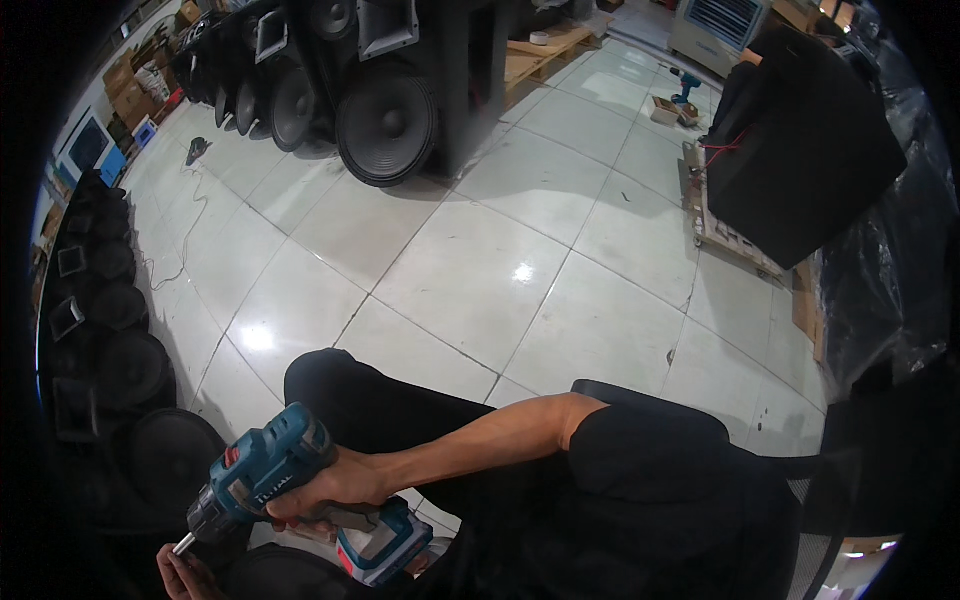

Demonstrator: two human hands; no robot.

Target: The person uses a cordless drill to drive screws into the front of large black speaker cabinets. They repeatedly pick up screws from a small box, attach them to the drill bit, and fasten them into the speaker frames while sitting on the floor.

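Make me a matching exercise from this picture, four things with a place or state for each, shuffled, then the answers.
1. Cordless drill
2. Left hand
3. Floor tiles
4. Second drill

A. Pale and glossy
B. Beside the bit's tip
C. Upper right of the view
D. Gripped by the right hand

Pairs: 1-D, 2-B, 3-A, 4-C

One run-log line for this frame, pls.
right hand: gripping teal cordless drill | left hand: at tip of drill bit, contact unclear | drill: pointing lower left | nearby: black speakers at left
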